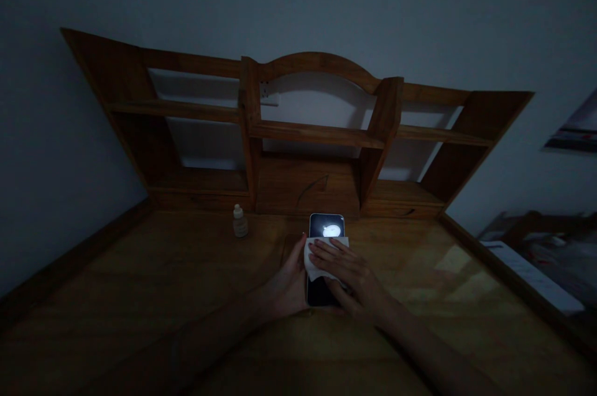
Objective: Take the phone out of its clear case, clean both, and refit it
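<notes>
A smartphone with a dark screen and pale rim lies in front of me, its far end catching a bright reflection. My left hand is closed along the phone's left edge, with the thumb pointing away from me. Across the middle of the screen is a white wipe. My right hand presses it down with the fingers together, the thumb lower over the screen. Part of the phone is hidden under the wipe and hand. Just left of the phone shows the edge of a flat brownish thing.
A small bottle with a pale cap stands on the wooden desk, left of the phone. Behind is a wooden shelf unit against the wall, with a power socket. White papers lie beyond the desk's right edge. The light is dim.
</notes>
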The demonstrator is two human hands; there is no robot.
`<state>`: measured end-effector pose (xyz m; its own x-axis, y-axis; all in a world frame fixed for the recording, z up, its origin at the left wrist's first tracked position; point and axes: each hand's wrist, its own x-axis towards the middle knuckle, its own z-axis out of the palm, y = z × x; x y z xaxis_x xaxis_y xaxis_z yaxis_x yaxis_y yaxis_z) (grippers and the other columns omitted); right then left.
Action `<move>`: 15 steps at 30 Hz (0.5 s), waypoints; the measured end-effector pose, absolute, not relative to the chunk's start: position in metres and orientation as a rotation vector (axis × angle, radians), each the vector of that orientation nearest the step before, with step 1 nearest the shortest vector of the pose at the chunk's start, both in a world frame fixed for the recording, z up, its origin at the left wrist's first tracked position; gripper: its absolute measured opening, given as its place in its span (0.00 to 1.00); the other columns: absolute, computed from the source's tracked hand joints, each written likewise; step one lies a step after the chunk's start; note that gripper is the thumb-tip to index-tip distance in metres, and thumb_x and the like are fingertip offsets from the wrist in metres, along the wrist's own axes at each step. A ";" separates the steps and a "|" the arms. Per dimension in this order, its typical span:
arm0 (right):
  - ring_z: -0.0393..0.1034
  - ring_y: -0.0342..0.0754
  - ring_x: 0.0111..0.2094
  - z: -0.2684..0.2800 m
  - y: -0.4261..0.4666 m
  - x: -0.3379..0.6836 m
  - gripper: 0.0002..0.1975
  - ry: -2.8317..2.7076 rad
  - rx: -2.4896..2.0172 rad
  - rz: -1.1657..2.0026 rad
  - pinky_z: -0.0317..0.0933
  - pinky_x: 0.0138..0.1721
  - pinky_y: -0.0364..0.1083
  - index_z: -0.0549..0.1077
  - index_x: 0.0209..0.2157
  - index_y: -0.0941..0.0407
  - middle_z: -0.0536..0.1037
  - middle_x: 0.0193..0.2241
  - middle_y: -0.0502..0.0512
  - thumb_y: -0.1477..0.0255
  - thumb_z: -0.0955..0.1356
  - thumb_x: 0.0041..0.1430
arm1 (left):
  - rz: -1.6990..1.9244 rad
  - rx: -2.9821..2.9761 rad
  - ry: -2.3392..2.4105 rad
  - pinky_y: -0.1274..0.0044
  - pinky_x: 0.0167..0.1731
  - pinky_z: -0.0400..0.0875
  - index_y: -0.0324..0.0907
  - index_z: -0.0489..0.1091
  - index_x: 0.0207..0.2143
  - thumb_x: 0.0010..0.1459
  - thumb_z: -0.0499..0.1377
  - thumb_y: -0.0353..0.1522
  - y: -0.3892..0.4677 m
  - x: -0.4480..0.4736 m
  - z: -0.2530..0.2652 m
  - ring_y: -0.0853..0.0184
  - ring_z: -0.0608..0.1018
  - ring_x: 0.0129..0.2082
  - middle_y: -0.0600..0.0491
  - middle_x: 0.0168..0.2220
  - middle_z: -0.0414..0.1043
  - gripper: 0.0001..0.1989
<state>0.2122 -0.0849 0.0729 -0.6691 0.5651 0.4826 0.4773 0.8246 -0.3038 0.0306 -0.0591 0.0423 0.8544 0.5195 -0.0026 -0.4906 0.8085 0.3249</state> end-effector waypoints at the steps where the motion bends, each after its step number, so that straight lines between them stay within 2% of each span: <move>1: 0.52 0.50 0.65 0.073 -0.085 0.212 0.29 -2.431 -0.764 0.205 0.46 0.65 0.61 0.59 0.63 0.51 0.59 0.64 0.53 0.78 0.62 0.60 | 0.542 0.330 0.093 0.64 0.57 0.55 0.34 0.61 0.57 0.64 0.47 0.53 -0.059 0.031 0.043 0.52 0.67 0.55 0.40 0.50 0.67 0.34; 5: 0.54 0.49 0.64 0.073 -0.086 0.211 0.28 -2.426 -0.771 0.222 0.47 0.65 0.60 0.61 0.61 0.51 0.62 0.63 0.53 0.79 0.62 0.60 | 0.546 0.332 0.115 0.62 0.55 0.57 0.34 0.64 0.55 0.64 0.45 0.53 -0.059 0.031 0.044 0.51 0.69 0.52 0.39 0.48 0.69 0.33; 10: 0.60 0.49 0.61 0.071 -0.086 0.210 0.24 -2.405 -0.746 0.253 0.48 0.65 0.59 0.67 0.57 0.52 0.68 0.59 0.53 0.78 0.63 0.60 | 0.567 0.286 0.136 0.68 0.54 0.59 0.35 0.67 0.50 0.64 0.49 0.52 -0.058 0.030 0.040 0.57 0.72 0.49 0.42 0.45 0.71 0.30; 15: 0.66 0.49 0.57 0.075 -0.087 0.208 0.21 -2.397 -0.692 0.351 0.50 0.63 0.59 0.71 0.53 0.51 0.72 0.56 0.52 0.79 0.64 0.58 | 0.552 0.296 0.194 0.66 0.49 0.63 0.34 0.69 0.47 0.62 0.51 0.53 -0.057 0.029 0.040 0.56 0.74 0.43 0.44 0.37 0.71 0.30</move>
